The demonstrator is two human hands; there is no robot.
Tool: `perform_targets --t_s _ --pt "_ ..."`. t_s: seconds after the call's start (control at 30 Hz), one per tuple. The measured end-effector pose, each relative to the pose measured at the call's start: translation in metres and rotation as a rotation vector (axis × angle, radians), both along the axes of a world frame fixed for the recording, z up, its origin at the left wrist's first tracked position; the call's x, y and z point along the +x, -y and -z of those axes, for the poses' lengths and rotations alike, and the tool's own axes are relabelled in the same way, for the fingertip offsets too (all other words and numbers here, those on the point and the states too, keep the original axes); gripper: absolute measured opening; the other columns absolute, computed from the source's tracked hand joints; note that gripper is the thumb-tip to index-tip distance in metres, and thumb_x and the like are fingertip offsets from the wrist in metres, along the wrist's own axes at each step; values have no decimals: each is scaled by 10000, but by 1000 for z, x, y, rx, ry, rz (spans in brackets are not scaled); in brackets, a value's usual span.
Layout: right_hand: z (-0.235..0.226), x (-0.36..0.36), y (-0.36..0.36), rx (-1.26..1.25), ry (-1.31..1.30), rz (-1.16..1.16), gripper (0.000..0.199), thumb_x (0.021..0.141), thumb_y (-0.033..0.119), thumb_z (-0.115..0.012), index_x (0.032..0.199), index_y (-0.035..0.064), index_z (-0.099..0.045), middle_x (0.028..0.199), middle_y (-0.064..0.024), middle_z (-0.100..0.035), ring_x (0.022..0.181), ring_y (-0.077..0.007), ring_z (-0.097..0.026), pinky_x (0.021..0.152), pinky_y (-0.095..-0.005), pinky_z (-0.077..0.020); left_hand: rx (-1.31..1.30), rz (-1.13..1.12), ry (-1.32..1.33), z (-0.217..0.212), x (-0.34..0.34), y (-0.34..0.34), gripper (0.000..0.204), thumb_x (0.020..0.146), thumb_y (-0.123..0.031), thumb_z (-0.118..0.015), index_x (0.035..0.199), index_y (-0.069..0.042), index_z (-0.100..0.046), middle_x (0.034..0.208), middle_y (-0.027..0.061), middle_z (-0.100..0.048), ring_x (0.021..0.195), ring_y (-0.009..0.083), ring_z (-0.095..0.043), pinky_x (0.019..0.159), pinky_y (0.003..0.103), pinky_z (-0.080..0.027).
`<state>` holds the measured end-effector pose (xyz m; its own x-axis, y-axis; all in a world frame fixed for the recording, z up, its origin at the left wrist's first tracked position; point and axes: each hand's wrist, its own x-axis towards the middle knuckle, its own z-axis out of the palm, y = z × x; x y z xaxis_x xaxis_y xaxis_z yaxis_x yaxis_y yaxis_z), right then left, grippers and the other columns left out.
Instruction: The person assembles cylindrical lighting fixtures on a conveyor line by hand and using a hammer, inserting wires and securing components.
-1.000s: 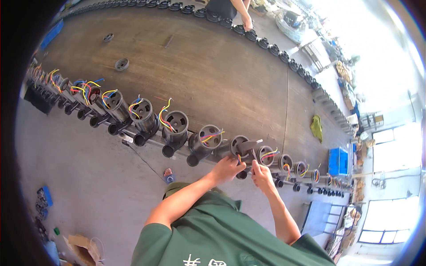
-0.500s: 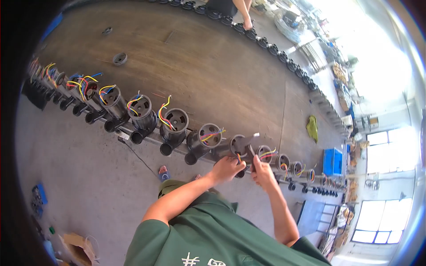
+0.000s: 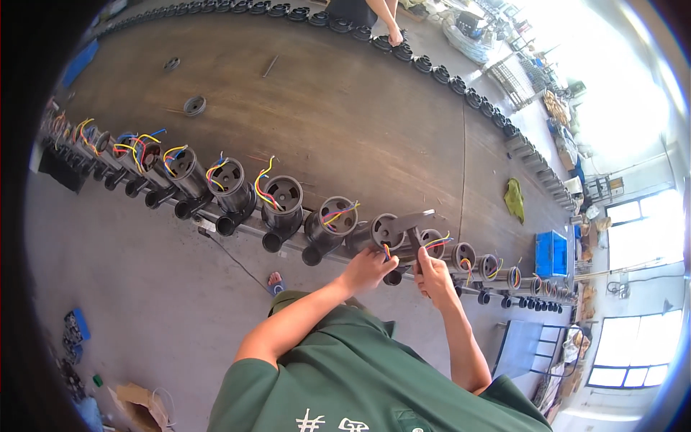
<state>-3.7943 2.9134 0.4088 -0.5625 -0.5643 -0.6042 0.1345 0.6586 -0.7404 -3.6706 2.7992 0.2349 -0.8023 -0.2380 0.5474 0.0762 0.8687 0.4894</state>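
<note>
My right hand (image 3: pixel 435 279) is closed around the handle of a hammer (image 3: pixel 412 222). Its dark head overlaps the right rim of a grey cylindrical housing (image 3: pixel 385 227) in the row along the table's near edge; whether they touch I cannot tell. At the near side of that housing, my left hand (image 3: pixel 366 272) pinches a bundle of coloured wires (image 3: pixel 386 250). To the left stands a similar housing (image 3: pixel 340 214) with yellow, red and blue wires across its open top. Another wired housing (image 3: pixel 431 241) sits just right of the hammer handle.
The brown table (image 3: pixel 345 129) carries a loose grey ring (image 3: pixel 194 106), a green cloth (image 3: pixel 514 200) and a blue bin (image 3: pixel 551 253). Black round parts (image 3: pixel 422 64) line its far edge, where another person's hand (image 3: pixel 395 36) works. A cable (image 3: pixel 241 265) hangs over the floor.
The hammer, blurred before, now shows sharply, its head slightly higher over the housing. My left hand stays at the wires. The whole view has shifted a little.
</note>
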Motion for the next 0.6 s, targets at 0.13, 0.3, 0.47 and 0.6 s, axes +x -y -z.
perform_targets --t_s 0.13,0.3,0.47,0.6 --pt "4 10 0 -283 -98 19 529 1091 514 -457 755 113 -536 567 55 -438 459 -59 -382 420 -250 -300 9 -27 1 0 -3 -5 369 823 -85 -638 1189 -91 -594 938 132 -650 924 330 -661 872 441 -496" --pt "79 2 -22 -113 -328 -97 549 1051 528 -548 704 103 -537 592 42 -493 481 -64 -426 448 -255 -325 99 -11 72 -7 -12 -8 421 818 -47 -642 1235 -73 -590 950 140 -639 952 368 -632 870 471 -489" --pt "20 -5 -35 -121 17 94 520 1043 560 -553 782 112 -523 560 61 -420 434 -44 -357 395 -244 -276 48 53 70 -29 -4 -16 741 808 -8 -675 1508 -74 -439 928 150 -621 858 347 -645 797 459 -511" --pt "-12 -24 -73 -264 31 279 481 1058 499 -569 786 104 -536 562 58 -421 419 -38 -345 390 -234 -274 401 157 63 -64 -15 -59 954 831 -83 -752 1601 16 -196 825 129 -660 697 345 -670 649 471 -541"
